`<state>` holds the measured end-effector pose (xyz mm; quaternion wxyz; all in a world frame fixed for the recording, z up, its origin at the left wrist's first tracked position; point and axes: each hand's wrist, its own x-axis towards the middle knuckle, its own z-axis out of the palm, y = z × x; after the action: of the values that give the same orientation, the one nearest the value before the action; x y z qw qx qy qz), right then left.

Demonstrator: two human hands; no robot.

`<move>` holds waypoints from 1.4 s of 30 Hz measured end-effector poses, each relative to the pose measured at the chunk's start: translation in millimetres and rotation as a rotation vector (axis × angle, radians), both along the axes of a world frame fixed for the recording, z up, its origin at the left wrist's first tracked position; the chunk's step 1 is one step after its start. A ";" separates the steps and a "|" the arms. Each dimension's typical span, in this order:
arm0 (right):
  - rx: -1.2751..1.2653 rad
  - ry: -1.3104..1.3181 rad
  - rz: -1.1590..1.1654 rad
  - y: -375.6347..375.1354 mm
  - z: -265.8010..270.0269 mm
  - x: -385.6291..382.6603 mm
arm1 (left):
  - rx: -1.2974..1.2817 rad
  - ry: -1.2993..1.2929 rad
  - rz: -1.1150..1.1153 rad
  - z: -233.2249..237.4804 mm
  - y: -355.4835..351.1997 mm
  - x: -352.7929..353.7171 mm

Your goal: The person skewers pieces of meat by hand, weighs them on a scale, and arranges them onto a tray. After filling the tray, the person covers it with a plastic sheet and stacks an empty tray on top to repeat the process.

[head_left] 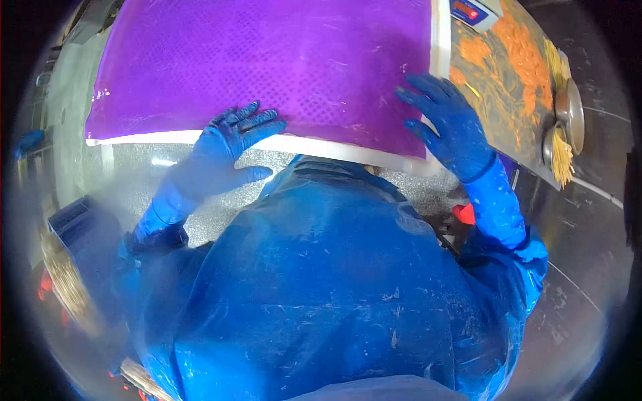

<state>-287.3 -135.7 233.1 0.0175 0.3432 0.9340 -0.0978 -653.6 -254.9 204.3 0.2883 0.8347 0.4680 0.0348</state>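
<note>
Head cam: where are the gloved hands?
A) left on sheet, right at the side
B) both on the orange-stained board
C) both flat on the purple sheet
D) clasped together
C: left hand and right hand both lie open on the purple sheet near its front edge.

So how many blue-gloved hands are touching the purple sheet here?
2. The left hand lies flat on the near edge of the purple dimpled sheet; the right hand rests spread on its near right corner, by the orange-stained board. No other hands show.
</note>
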 end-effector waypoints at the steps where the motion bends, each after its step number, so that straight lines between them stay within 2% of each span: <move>1: 0.021 0.125 0.060 -0.7 -1.7 -17.9 | -0.025 -0.084 0.038 -1.8 -1.9 4.5; 2: 0.045 0.254 0.119 -1.2 -3.4 -29.6 | -0.049 -0.164 0.075 -4.2 -3.2 7.4; 3: 0.057 0.261 0.115 -3.3 -17.5 -30.6 | -0.115 -0.248 0.156 -12.1 -3.3 7.1; 4: 0.135 0.206 0.188 -7.1 -42.2 -30.4 | -0.096 -0.238 0.151 -16.9 -1.3 5.1; 6: 0.235 0.156 0.255 -7.5 -34.4 -38.4 | -0.105 -0.338 0.120 -21.8 7.6 -7.2; 7: 0.042 -0.117 0.087 -7.9 -2.1 -40.9 | -0.152 -0.329 0.117 -24.5 11.1 -28.0; 8: -0.158 -0.387 -0.089 -7.4 16.0 -41.5 | -0.136 -0.406 0.230 -11.4 15.2 -40.2; 9: -0.133 -0.155 -0.125 -3.5 -3.2 -31.0 | -0.099 -0.521 0.418 5.6 16.5 -49.6; 11: -0.104 0.118 -0.099 4.9 -0.3 -60.9 | 0.383 0.047 0.618 -5.8 22.1 -119.9; 12: -0.086 0.122 -0.120 5.0 -5.4 -85.3 | 0.385 0.403 0.843 -12.5 26.1 -137.6; 13: 0.028 0.182 -0.019 4.3 -19.6 -116.1 | 0.377 0.761 1.061 -25.0 29.0 -157.9; 15: 0.247 0.282 0.186 8.5 -49.4 -149.1 | 0.364 1.116 0.462 -119.0 23.1 -303.5; 16: 0.253 0.277 0.154 18.3 -57.5 -140.1 | 0.277 1.068 0.515 -130.9 27.2 -319.7; 17: 0.209 0.131 -0.075 31.3 -65.7 -126.8 | 0.191 1.016 0.550 -136.4 33.2 -324.2; 18: 0.160 -0.019 -0.302 42.3 -70.2 -111.0 | 0.360 1.059 0.457 -148.7 30.6 -348.8; 19: 0.161 -0.038 -0.338 51.9 -71.3 -98.1 | 0.523 1.090 0.375 -160.7 29.4 -359.9; 21: 0.238 -0.151 -0.494 57.5 -68.7 -76.3 | 0.100 1.161 0.603 -132.0 45.8 -319.5; 22: 0.235 -0.156 -0.515 53.0 -51.3 -63.2 | 0.109 1.157 0.583 -139.1 54.2 -332.0; 24: -0.173 0.175 -0.189 39.4 -19.5 -39.0 | 0.182 0.294 0.914 -138.5 55.6 -361.5; 25: -0.174 0.182 -0.176 35.7 -20.7 -22.5 | 0.210 0.109 1.000 -111.8 51.6 -330.7; 27: -0.108 0.894 -0.391 29.2 -32.9 29.9 | 0.279 -0.192 1.073 -66.2 50.4 -248.3; 28: 0.100 0.753 -0.567 35.3 -50.9 63.0 | 0.310 -0.308 1.079 -39.1 49.4 -192.9; 29: -0.047 0.826 -0.739 45.1 -74.7 103.5 | 0.414 -0.265 0.996 -27.1 47.4 -163.5; 31: -0.300 0.915 -0.944 62.4 -131.8 187.8 | 0.497 -0.275 0.885 28.5 39.2 -24.2; 33: -0.318 0.958 -0.932 69.9 -168.4 253.1 | 0.467 -0.402 0.943 23.6 36.5 79.7; 35: -0.448 0.954 -0.961 74.0 -160.4 299.3 | 0.383 -0.585 1.091 27.1 33.0 172.1; 36: -0.445 0.962 -0.969 81.4 -163.7 331.5 | 0.339 -0.669 1.164 30.1 33.5 210.2; 38: -0.286 1.033 -0.941 93.5 -173.0 400.9 | 0.233 -0.817 1.312 38.5 41.8 264.3; 39: -0.188 1.123 -0.985 104.0 -172.8 441.5 | 0.210 -0.734 1.139 12.3 48.5 285.3; 40: 0.110 0.909 -1.061 116.9 -173.2 488.3 | 0.187 -0.660 0.970 -17.9 60.1 309.3; 41: 0.176 0.859 -1.118 125.3 -147.8 530.7 | 0.237 -0.682 0.737 -17.7 89.0 377.6; 42: 0.271 0.674 -1.175 134.4 -131.8 564.5 | 0.110 -0.582 0.836 -49.8 107.5 410.9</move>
<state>277.2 -1.3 101.3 -0.3726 0.7424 0.5517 -0.0747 -242.7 -147.4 154.5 0.3238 0.5460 0.6594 0.4027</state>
